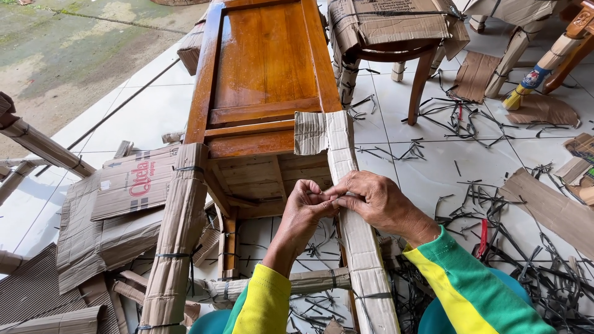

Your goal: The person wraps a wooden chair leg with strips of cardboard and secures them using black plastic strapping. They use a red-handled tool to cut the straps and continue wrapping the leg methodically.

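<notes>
At centre frame, the left hand (302,213) and right hand (377,201) met on the cardboard-wrapped leg (352,229) of an overturned wooden table (266,62). Fingers of both hands were curled narrow and pinched together against the wrap; whatever they gripped was too small to make out. The leg ran from centre to the lower edge, where it was cut off. A second wrapped leg (179,235) stood at lower left, bound with dark straps. Strap offcuts (495,204) littered the tiles at right. Both forearms left the frame at the bottom.
</notes>
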